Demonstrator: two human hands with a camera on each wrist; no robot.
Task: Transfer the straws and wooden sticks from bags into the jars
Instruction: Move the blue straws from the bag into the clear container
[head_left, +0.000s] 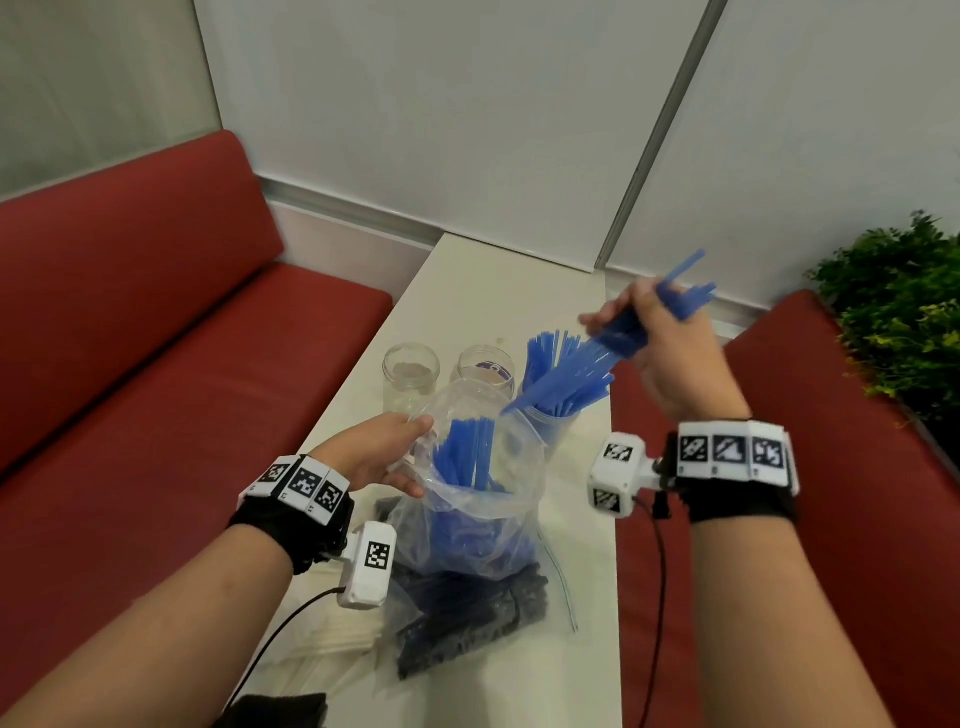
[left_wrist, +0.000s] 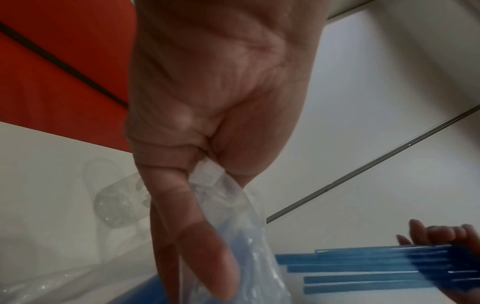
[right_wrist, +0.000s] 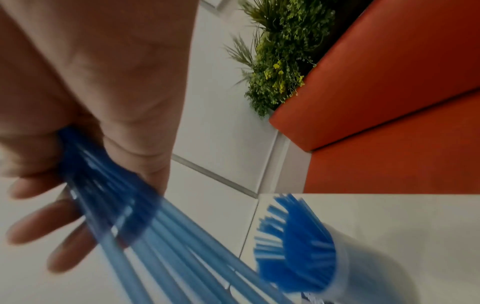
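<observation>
your right hand (head_left: 670, 353) is raised above the far right part of the white table (head_left: 467, 296), fingers curled round a fistful of blue straws (head_left: 582, 369); the bundle runs down and left from your fist, its lower ends fanned out just over the mouth of the jar with straws (head_left: 550, 421), and its short upper ends stick out past your knuckles toward the wall. in the right wrist view three fingers (right_wrist: 44, 232) wrap loosely under the bundle, blurred. that jar stands just beside the table's right edge, already crowded with upright straws. left of it, past your left fingertips, stand two clear jars: the middle jar (head_left: 485, 366) and the left jar (head_left: 410, 371), close together and near the left edge. your left hand (head_left: 374, 457) pinches the rim of the clear bag (head_left: 483, 514) between thumb and forefinger, holding its mouth open and upright; more blue straws stand inside it, just right of your fingers. under the bag lies a bag of dark straws (head_left: 467, 618), and a bag of pale sticks (head_left: 337, 639) lies below your left wrist at the left edge. bare table shows beyond the jars up to the wall. red bench seats (head_left: 156, 389) flank the table; a green plant (head_left: 904, 312) sits right of your right hand.
</observation>
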